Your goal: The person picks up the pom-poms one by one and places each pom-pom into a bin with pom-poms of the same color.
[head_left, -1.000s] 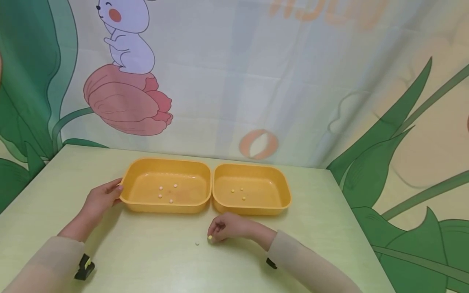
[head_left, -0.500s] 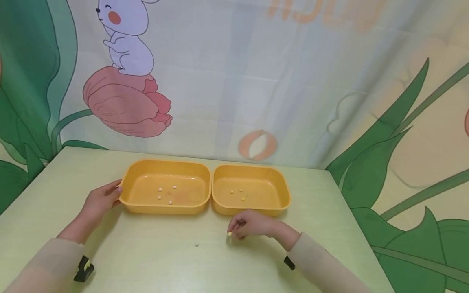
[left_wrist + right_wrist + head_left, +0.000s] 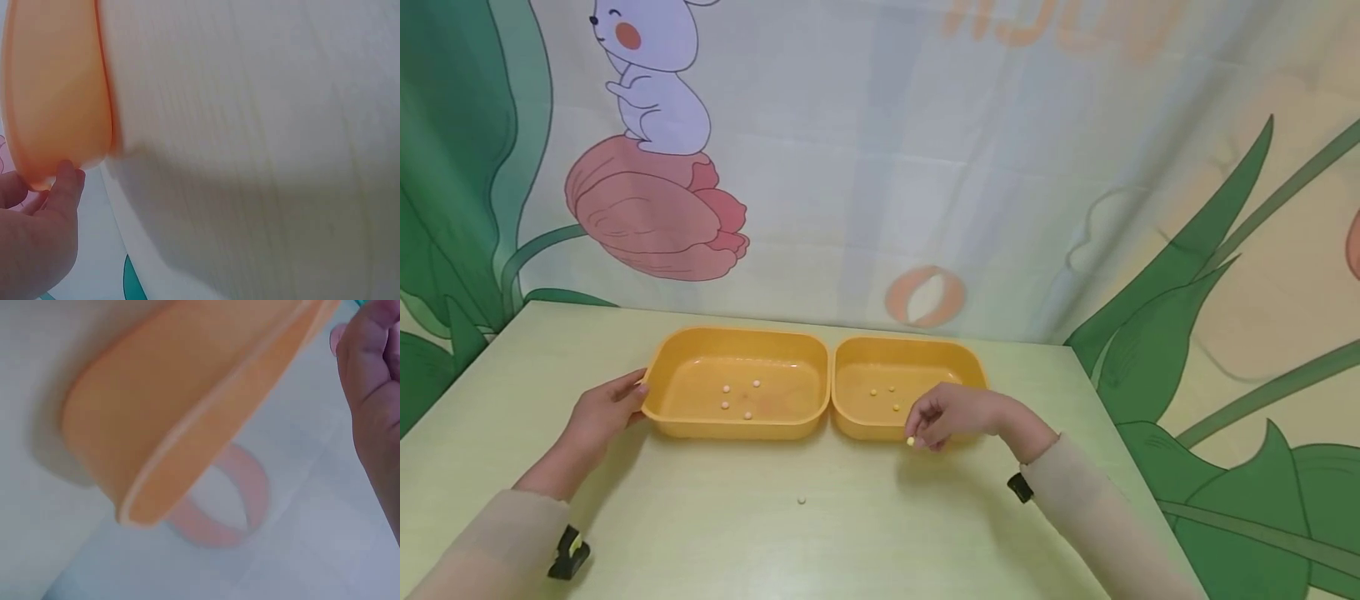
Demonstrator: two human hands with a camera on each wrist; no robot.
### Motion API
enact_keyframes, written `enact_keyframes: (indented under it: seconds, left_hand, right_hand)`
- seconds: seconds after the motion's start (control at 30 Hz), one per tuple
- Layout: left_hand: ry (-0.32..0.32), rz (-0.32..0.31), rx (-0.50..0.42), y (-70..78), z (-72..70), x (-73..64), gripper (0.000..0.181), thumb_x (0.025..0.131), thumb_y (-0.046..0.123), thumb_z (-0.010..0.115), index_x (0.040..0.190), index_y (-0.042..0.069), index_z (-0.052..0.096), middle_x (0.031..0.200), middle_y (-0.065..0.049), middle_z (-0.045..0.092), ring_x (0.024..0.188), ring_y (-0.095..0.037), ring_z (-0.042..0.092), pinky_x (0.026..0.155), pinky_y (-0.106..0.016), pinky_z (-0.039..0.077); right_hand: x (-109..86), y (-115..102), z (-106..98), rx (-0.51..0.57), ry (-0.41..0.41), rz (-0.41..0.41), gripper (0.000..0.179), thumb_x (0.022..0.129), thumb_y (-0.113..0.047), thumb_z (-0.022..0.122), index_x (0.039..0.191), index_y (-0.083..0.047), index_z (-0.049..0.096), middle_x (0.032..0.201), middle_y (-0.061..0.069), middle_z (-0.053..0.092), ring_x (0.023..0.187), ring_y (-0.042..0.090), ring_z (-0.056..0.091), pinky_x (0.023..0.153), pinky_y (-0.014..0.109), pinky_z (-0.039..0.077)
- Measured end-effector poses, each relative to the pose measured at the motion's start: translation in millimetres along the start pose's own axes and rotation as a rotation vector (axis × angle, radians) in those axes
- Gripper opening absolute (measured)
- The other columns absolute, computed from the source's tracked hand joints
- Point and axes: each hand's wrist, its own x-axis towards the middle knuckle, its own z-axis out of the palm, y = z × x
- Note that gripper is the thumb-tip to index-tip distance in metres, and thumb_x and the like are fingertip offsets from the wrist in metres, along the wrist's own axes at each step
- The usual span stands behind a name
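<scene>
Two yellow plastic trays sit side by side on the table. My left hand (image 3: 598, 417) holds the end of the left tray (image 3: 737, 430); in the left wrist view the thumb (image 3: 65, 187) lies against its outer wall. Several small pale pinkish beads (image 3: 748, 416) lie in that tray. My right hand (image 3: 955, 414) pinches a small yellow bead (image 3: 911, 442) between thumb and fingertips, over the front edge of the right tray (image 3: 861, 428). Inside this tray are three yellow beads (image 3: 896, 407). The right wrist view shows the hand (image 3: 378, 394) beside the tray's rim, its bead hidden.
One pale bead (image 3: 801, 500) lies on the light green table (image 3: 722, 517) in front of the trays. A printed cloth (image 3: 820, 167) with a rabbit and flowers hangs right behind the table's back edge.
My right hand has moved right and away from me with the yellow bead, from beside the loose bead to the right tray's front edge. The left hand stays on its tray.
</scene>
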Motion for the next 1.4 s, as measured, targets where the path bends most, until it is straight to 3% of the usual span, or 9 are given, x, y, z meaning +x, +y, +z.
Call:
enact_keyframes:
  seconds: [0.13,0.33,0.47,0.57,0.77,1.03,1.13,1.27,1.4]
  left_hand:
    - [0.001,-0.005,-0.002,-0.4,-1.2,-0.1,0.060,0.113,0.031,0.032,0.161,-0.001,0.016,0.163,-0.033,0.027,0.145,-0.046,0.042,0.113,-0.045,0.043]
    - [0.000,0.029,-0.004,-1.3,-1.0,-1.2,0.059,0.113,0.028,0.033,0.160,-0.005,0.018,0.161,-0.035,0.029,0.143,-0.046,0.045,0.105,-0.034,0.052]
    - [0.004,0.074,0.001,-3.5,-1.6,0.2,0.058,0.113,0.026,0.034,0.158,-0.007,0.022,0.158,-0.036,0.033,0.123,-0.027,0.064,0.093,-0.019,0.061]
    - [0.008,0.084,0.009,-4.6,-2.0,1.1,0.058,0.113,0.026,0.035,0.158,-0.008,0.023,0.157,-0.037,0.035,0.117,-0.018,0.066,0.090,-0.017,0.061]
    - [0.007,0.071,0.006,-5.5,-1.6,2.2,0.058,0.113,0.028,0.034,0.159,-0.007,0.022,0.158,-0.036,0.034,0.132,-0.040,0.056,0.095,-0.023,0.059]
    - [0.011,0.087,-0.011,-7.0,-2.9,1.5,0.058,0.113,0.027,0.035,0.158,-0.008,0.024,0.158,-0.036,0.034,0.104,0.002,0.063,0.086,-0.013,0.061]
    - [0.006,0.087,-0.011,-7.1,-2.8,0.6,0.058,0.113,0.027,0.035,0.158,-0.008,0.023,0.157,-0.037,0.034,0.101,0.007,0.061,0.086,-0.013,0.061]
    - [0.004,0.087,0.006,-6.9,-2.7,0.5,0.059,0.113,0.028,0.035,0.158,-0.008,0.023,0.157,-0.037,0.035,0.114,-0.014,0.067,0.091,-0.018,0.061]
    - [0.008,0.084,0.009,-6.2,-1.6,1.2,0.059,0.113,0.028,0.034,0.158,-0.007,0.023,0.158,-0.036,0.034,0.129,-0.036,0.060,0.096,-0.024,0.059]
  right_hand:
    - [-4.8,-10.4,-22.3,-0.024,-0.046,0.038,0.015,0.096,-0.006,0.068,0.106,0.005,0.070,0.077,-0.006,0.065,0.072,0.009,0.057,0.073,0.023,0.057]
    - [-5.9,-21.6,-50.3,-0.101,-0.118,0.085,0.020,0.097,-0.007,0.066,0.113,0.006,0.066,0.080,-0.006,0.063,0.074,0.010,0.056,0.078,0.026,0.058]
    - [-4.0,-26.9,-64.9,-0.125,-0.133,0.095,0.017,0.098,-0.007,0.066,0.110,0.004,0.068,0.079,-0.006,0.063,0.073,0.010,0.058,0.077,0.025,0.058]
    - [-1.0,-31.5,-74.9,-0.127,-0.144,0.107,0.019,0.098,-0.007,0.065,0.112,0.007,0.066,0.078,-0.006,0.063,0.072,0.009,0.058,0.075,0.022,0.058]
    - [10.9,-36.0,-94.8,-0.074,-0.140,0.176,0.012,0.099,-0.003,0.062,0.109,0.003,0.067,0.079,-0.004,0.064,0.071,0.009,0.059,0.073,0.020,0.058]
    - [29.9,-39.3,-108.9,-0.005,-0.179,0.190,0.009,0.100,-0.001,0.059,0.101,-0.004,0.068,0.079,-0.004,0.065,0.072,0.009,0.058,0.076,0.021,0.056]
    - [35.6,-39.0,-111.3,-0.005,-0.185,0.192,0.012,0.100,-0.001,0.059,0.099,-0.006,0.069,0.080,-0.004,0.065,0.072,0.009,0.059,0.075,0.020,0.057]
    - [44.0,-36.7,-115.4,-0.009,-0.171,0.196,0.012,0.101,-0.001,0.059,0.099,-0.006,0.070,0.080,-0.004,0.065,0.072,0.009,0.059,0.074,0.019,0.058]
    - [53.1,-31.7,-118.5,0.006,-0.144,0.223,0.012,0.101,-0.002,0.059,0.098,-0.007,0.070,0.079,-0.004,0.065,0.071,0.008,0.059,0.072,0.017,0.058]
